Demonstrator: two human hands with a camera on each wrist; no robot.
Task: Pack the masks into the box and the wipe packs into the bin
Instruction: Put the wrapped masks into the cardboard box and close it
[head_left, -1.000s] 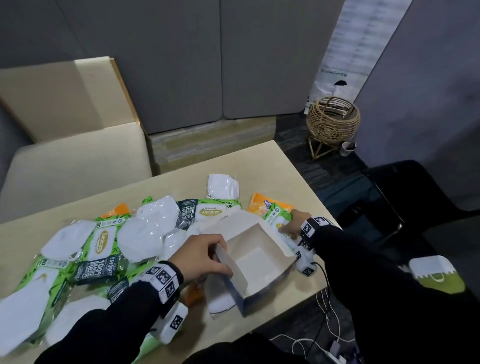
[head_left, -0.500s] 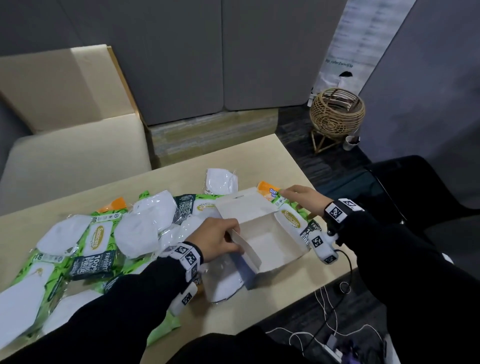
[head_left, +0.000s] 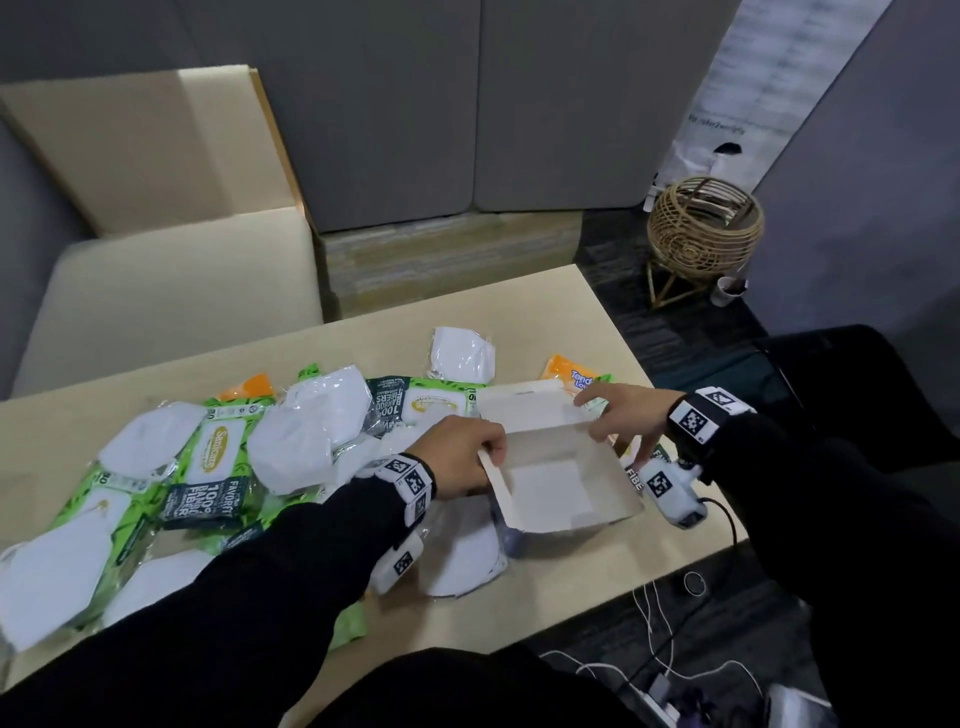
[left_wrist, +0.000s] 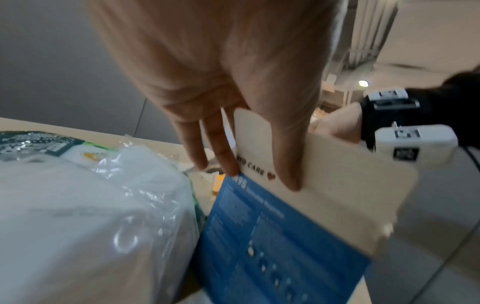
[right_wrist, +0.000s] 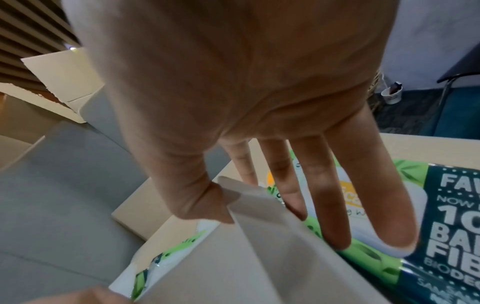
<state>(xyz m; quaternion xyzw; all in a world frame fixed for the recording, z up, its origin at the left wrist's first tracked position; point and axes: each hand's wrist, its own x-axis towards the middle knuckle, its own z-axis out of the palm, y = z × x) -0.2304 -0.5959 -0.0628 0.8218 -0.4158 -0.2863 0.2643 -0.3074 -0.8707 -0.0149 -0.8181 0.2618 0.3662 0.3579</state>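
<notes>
Box mouth up (both hands holding).

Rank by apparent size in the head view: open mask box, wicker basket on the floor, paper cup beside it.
1. open mask box
2. wicker basket, though it sits farther away, so its true size is unsure
3. paper cup

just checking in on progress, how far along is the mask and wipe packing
Barely started. Done: the box stands open on the table, but it holds nothing. In hand: the left hand grips its left flap and the right hand holds back the far flap. Left: every wrapped mask and wipe pack still lies loose on the table; no bin is clearly in view.
</notes>
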